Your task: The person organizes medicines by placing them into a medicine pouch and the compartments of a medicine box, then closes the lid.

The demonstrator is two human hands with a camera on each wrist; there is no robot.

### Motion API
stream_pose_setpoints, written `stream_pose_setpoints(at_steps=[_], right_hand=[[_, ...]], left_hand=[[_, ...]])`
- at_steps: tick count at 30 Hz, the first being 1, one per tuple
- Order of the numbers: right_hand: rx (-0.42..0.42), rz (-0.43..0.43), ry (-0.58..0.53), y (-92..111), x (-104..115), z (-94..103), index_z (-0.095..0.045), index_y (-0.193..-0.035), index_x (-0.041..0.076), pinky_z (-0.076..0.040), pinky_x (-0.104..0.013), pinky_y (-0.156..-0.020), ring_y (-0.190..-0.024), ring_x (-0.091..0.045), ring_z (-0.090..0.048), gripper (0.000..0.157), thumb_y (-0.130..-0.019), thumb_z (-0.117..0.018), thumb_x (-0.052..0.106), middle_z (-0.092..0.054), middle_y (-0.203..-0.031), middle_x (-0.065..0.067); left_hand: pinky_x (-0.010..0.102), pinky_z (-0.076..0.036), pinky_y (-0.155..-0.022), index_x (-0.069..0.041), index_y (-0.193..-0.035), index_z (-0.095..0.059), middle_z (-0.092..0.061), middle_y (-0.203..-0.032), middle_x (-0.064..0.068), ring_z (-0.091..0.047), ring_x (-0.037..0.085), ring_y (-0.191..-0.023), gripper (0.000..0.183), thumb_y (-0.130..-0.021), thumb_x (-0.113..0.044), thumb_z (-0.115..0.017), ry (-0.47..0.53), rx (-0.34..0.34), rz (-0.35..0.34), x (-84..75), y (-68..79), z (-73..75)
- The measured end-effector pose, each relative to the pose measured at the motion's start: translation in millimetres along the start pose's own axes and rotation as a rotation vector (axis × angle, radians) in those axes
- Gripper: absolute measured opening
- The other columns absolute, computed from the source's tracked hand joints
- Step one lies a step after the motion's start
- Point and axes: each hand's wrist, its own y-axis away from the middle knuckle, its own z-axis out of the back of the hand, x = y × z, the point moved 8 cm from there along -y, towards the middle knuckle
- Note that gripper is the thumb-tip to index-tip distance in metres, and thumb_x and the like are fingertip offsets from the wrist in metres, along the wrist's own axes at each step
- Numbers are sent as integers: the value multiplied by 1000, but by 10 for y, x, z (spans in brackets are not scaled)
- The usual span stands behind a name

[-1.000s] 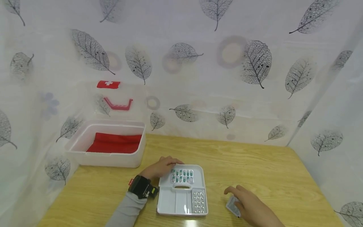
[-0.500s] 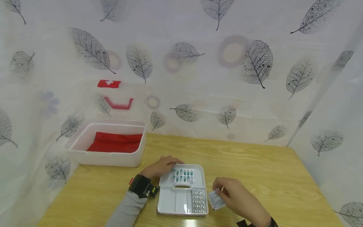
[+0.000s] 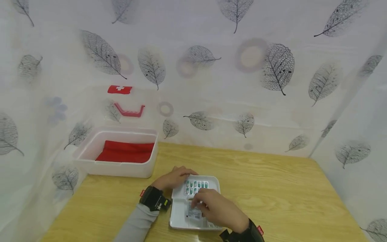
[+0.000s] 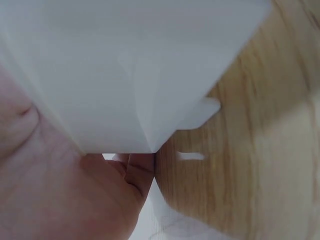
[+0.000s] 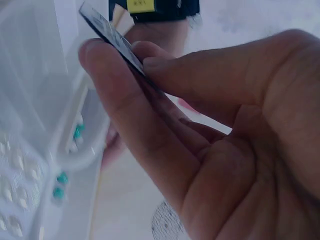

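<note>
A white divided tray (image 3: pixel 178 216) with a handle slot across its middle lies on the table. My left hand (image 3: pixel 174 178) holds its back left corner; in the left wrist view the palm lies along the tray's side wall (image 4: pixel 110 90) and the fingers bend round its end. Over the front compartments, my right hand (image 3: pixel 222 208) pinches a small flat silver-white sachet (image 3: pixel 195 213) between thumb and fingers. A blister pack of green-and-white capsules (image 3: pixel 196 185) lies in the back compartment. The blister pack of white tablets (image 5: pixel 17 185) at front right is mostly hidden by the right hand in the head view.
At the back left of the wooden table (image 3: pixel 260 181) stands a translucent white bin (image 3: pixel 121 169) with a red cloth (image 3: pixel 127 153) inside. Behind it are a red handle (image 3: pixel 131 112) and a red white-cross label (image 3: pixel 120 89) against the leaf-patterned curtain (image 3: pixel 211 94).
My right hand has carried the sachet from the table on the right, leftward past the tray's edge, to over its front middle. The left hand has kept its place on the tray's corner.
</note>
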Motion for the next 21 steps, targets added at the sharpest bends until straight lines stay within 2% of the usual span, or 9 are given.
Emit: stream_pose_setpoints(at_steps=[7,13,18,21], right_hand=[[97,19,-2,-162,95,-252,-73,-103,11,-51,-17,-81,-92,1,-58,19,-94,-63,-3,-67,-101,6],[91,12,-23,-267,66,-359,-73,-101,13,-52,-16,-78,-90,3,-61,23,-89,-67,-6,-70,-99,9],[91,-39,-52,-326,10,-425,-74,-99,16,-53,-16,-77,-86,5,-62,20,-88,-72,-1,-71,-94,12],[80,-49,-23,-338,0,-429,-74,-99,16,-53,-16,-78,-86,5,-62,18,-88,-74,2,-71,-94,12]], left_hand=[[44,-38,-90,-28,-126,-72,-61,-115,-1,-43,21,-104,37,-106,-12,-46,12,5,3,-23,0,-43],[43,-38,-92,-28,-127,-71,-61,-117,0,-43,20,-105,38,-106,-12,-45,-13,1,-13,-13,-31,-32],[44,-39,-92,-31,-127,-71,-60,-117,-2,-43,20,-106,37,-106,-15,-45,4,9,16,29,-38,-26],[45,-39,-92,-32,-126,-71,-60,-116,-3,-43,20,-106,37,-106,-15,-45,11,7,24,55,-37,-13]])
